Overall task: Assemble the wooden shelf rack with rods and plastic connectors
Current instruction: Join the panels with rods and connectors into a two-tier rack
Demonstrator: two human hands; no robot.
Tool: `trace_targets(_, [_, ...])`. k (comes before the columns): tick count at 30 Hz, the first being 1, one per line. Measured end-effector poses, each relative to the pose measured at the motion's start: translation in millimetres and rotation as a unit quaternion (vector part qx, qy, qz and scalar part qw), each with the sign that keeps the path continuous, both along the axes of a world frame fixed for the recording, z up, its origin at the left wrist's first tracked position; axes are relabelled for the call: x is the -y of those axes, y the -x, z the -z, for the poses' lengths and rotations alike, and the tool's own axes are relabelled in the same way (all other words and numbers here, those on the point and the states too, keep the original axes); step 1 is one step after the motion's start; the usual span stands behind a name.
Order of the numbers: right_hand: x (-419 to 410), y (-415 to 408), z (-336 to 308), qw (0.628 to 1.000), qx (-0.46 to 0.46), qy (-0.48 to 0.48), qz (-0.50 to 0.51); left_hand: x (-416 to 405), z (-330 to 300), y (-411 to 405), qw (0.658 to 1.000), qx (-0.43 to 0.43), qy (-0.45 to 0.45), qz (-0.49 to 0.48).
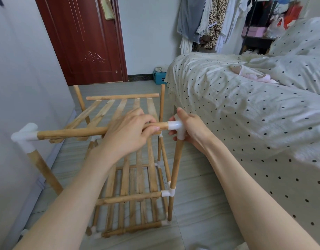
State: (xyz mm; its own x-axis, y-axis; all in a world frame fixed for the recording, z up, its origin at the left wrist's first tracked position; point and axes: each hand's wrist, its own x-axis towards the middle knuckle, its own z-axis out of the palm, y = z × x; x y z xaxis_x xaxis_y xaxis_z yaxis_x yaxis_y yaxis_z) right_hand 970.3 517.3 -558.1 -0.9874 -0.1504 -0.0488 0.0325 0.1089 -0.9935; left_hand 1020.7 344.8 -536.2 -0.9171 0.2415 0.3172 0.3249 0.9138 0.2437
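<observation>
We're at the top front corner of the rack [137,177] now, which stands on the floor [200,186] between the bed [245,114] and a pale wall panel [29,69]. Our left hand [130,132] has its fingers curled round the front rod [70,134] near its right end, thumb and fingertips pinching it just short of the joint. Our right hand [189,129] cups the white connector [176,128] from behind, thumb up along its top, fingers wrapped under it; we can't tell how tightly they press. The rod end looks entered in the connector's side socket, and the connector sits on the upright post [176,165]. We judge this as the seating step: push the rod straight along its own axis into the socket while the right hand braces the connector so it doesn't twist off the post. We want the left hand close to the joint, as it is, so the rod doesn't bow. The far end is held by another white corner piece [25,138], so any sideways pull here could lever that one loose. The slatted top shelf [110,112] behind lies tilted, its back rod [122,97] not yet in connectors, so we should press gently and keep the frame square. A firm squeeze of both hands toward each other should do it.
</observation>
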Motion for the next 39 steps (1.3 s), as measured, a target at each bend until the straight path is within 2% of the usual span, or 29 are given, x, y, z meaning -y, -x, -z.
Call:
trace_targets(8, [-1.0,-7.8,5.4,1.0,-0.002,0.022,-0.003,-2.1,5.3,-5.9,0.998,-0.032,0.049,-0.005])
trace_targets(12, [1.7,-3.7,4.2,0.998,-0.04,-0.033,0.031,0.6,8.7,-11.3,0.996,-0.063,0.057,-0.012])
trace_targets(14, [4.7,0.4,-4.2,0.997,-0.014,-0.067,0.038,4.4,8.3,-10.3,0.996,-0.061,0.052,-0.03])
trace_targets(15, [6.0,3.0,-7.7,0.998,0.018,-0.046,0.033,5.5,8.7,-9.5,0.996,-0.061,0.055,-0.035])
trace_targets(17, [8.7,6.8,-14.2,0.994,0.094,0.062,0.005,5.4,9.9,-9.1,0.996,-0.066,0.058,-0.032])
trace_targets(19, [13.2,11.0,-16.6,0.983,0.13,0.129,-0.024,5.2,11.4,-9.3,0.997,-0.064,0.043,-0.03])
trace_targets(26, [26.3,17.4,-6.7,0.981,0.081,0.171,-0.039,5.9,13.8,-6.6,0.996,-0.07,0.043,-0.034])
trace_targets(32, [27.7,14.4,-4.4,0.99,0.051,0.131,-0.017,5.1,15.3,-6.8,0.996,-0.082,0.018,-0.039])
trace_targets(39, [29.0,5.0,-4.5,0.992,0.041,0.118,0.025,7.4,23.0,-12.2,0.989,-0.143,0.022,0.002])
